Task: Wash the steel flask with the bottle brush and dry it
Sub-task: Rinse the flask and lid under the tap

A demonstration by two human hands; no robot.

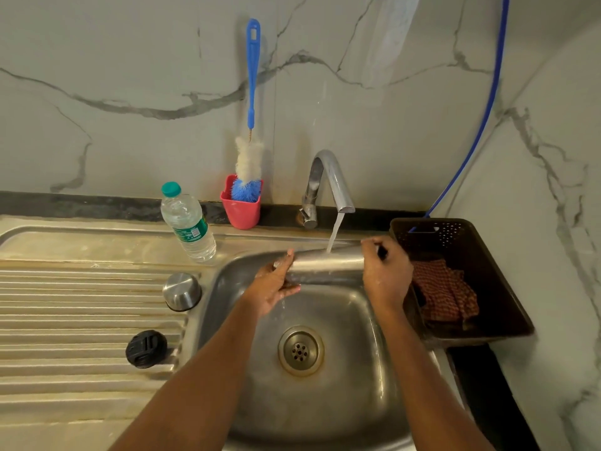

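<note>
The steel flask (328,262) lies sideways over the sink basin (328,395), under running water from the tap (328,183). My right hand (385,275) grips its right end, fingers curled round it. My left hand (276,286) wraps the flask's left end, with fingers over the top and thumb below. The bottle brush (250,125), with a blue handle and white and blue bristles, stands head down in a red cup (241,206) against the wall. A steel cap (181,290) and a black stopper (146,349) rest on the drainboard.
A clear plastic water bottle (188,222) with a green cap stands on the drainboard (65,304). A dark plastic basket (471,278) at the sink's right holds a checked red cloth (445,291). A blue hose (481,109) hangs down the wall into it.
</note>
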